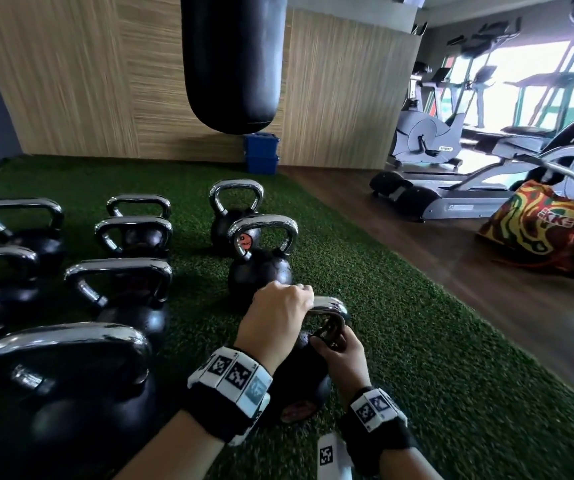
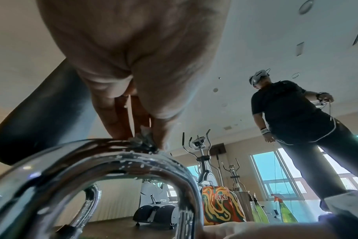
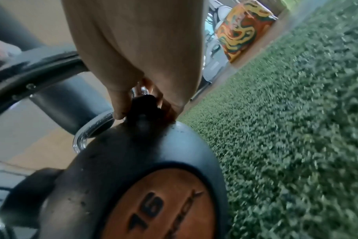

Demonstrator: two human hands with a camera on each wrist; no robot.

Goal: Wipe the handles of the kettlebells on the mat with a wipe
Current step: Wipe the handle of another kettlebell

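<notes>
Nearest to us, our left hand (image 1: pixel 280 311) pressed a small crumpled wipe (image 2: pixel 142 140) with its fingertips onto the top of a chrome handle (image 1: pixel 329 306), and our right hand (image 1: pixel 337 351) had its fingers curled around the base of this handle. This kettlebell (image 1: pixel 301 382) stood on the green artificial-grass mat (image 1: pixel 400 323), and its round orange label (image 3: pixel 161 205) showed "16". More kettlebells (image 1: pixel 119 292) with chrome handles stood in rows to the left, and two others (image 1: pixel 261 258) stood in a line beyond our hands. To the right the mat was bare up to its edge, where a dark wooden floor (image 1: pixel 434 251) began. On that floor lay a colourful bag (image 1: pixel 542 230) with the letters "KK", near grey exercise machines (image 1: pixel 427 140) in front of bright windows. A black punching bag (image 1: pixel 232 60) hung before the wood-panelled wall, with blue boxes (image 1: pixel 261 152) below it. In the left wrist view another person (image 2: pixel 296 129) stood beside the mat.
</notes>
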